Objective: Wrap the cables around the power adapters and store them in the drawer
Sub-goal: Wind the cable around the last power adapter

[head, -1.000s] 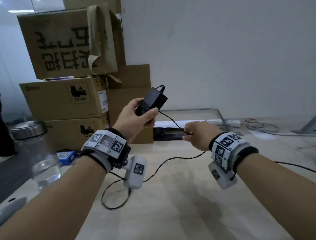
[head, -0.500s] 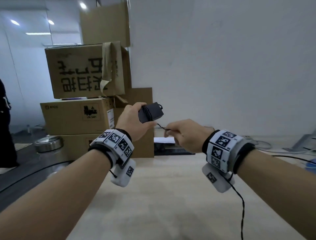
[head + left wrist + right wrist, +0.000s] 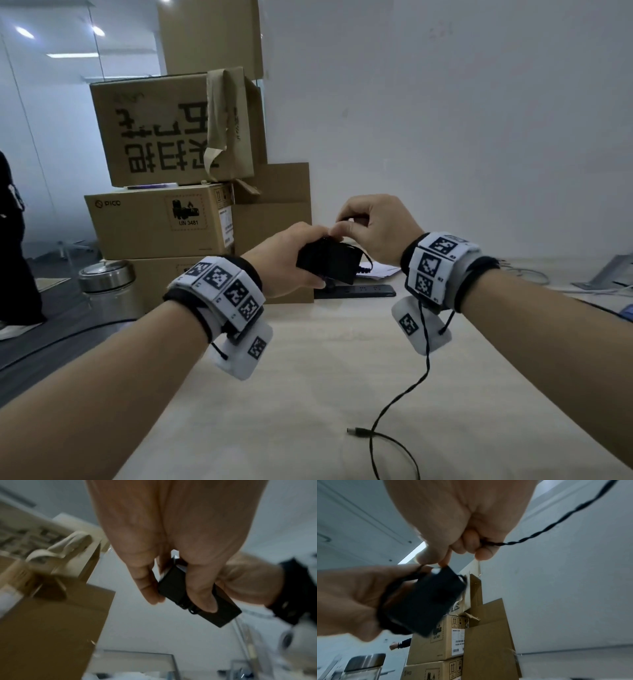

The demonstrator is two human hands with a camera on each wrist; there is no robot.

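Left grip (image 3: pixel 291 260) clasps the adapter (image 3: pixel 329 262) above the tabletop (image 3: pixel 308 394). Right grip (image 3: pixel 373 226), just above it, pinches the cable (image 3: pixel 539 532). Only the head view shows the plug (image 3: pixel 354 431) lying on the tabletop below.

A plain white wall (image 3: pixel 445 120) rises behind the pale wooden surface (image 3: pixel 308 394). Stacked cardboard boxes (image 3: pixel 161 222) stand at its far left corner; ceiling lights (image 3: pixel 61 54) glow beyond.

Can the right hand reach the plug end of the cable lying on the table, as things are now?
Probably yes: the plug lies on bare table below the right hand, nothing between, though that hand now pinches the cable.
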